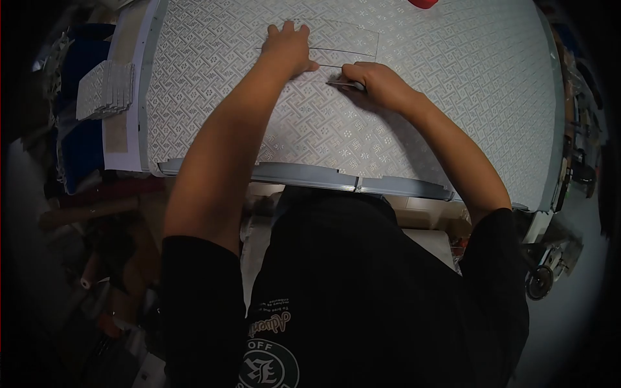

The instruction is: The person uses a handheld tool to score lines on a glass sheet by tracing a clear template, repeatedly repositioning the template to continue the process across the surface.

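Note:
A pale, silvery fabric (310,129) with a woven geometric pattern covers the table under both hands. My left hand (289,50) lies on a clear rectangular template (346,42), fingers spread and pressing it down. Dark lines run across the template and along its near edge. To the right, my right hand (381,84) is closed round a slim, pointed tool (346,84). Its dark tip points left over the fabric, just below the template's near edge. The exact kind of tool cannot be made out.
At the left edge lies a stack of cut patterned pieces (107,90), with blue fabric (81,132) beyond it. A grey metal rail (304,176) runs along the table's near edge. A red object (424,2) shows at the top. A wheeled metal part (540,282) stands lower right.

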Demonstrator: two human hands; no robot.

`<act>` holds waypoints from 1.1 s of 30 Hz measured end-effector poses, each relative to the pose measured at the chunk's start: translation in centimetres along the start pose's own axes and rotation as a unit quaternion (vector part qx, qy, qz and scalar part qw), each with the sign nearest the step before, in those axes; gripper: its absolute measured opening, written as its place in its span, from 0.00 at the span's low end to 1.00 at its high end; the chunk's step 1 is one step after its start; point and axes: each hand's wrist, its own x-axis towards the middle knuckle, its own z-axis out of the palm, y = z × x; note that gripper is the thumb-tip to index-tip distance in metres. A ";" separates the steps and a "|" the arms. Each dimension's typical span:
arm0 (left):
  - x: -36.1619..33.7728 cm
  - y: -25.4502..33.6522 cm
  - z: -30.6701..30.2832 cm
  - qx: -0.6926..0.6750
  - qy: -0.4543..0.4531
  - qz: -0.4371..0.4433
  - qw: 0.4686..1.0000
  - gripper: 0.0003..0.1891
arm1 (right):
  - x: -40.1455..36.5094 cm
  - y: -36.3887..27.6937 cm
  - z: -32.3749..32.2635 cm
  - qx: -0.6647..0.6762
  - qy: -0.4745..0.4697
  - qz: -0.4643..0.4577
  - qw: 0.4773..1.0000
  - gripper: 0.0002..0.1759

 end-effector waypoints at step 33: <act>1.6 -10.4 2.2 -0.071 0.059 0.131 0.987 0.28 | 12.2 -5.1 8.3 0.030 0.057 -0.024 0.998 0.13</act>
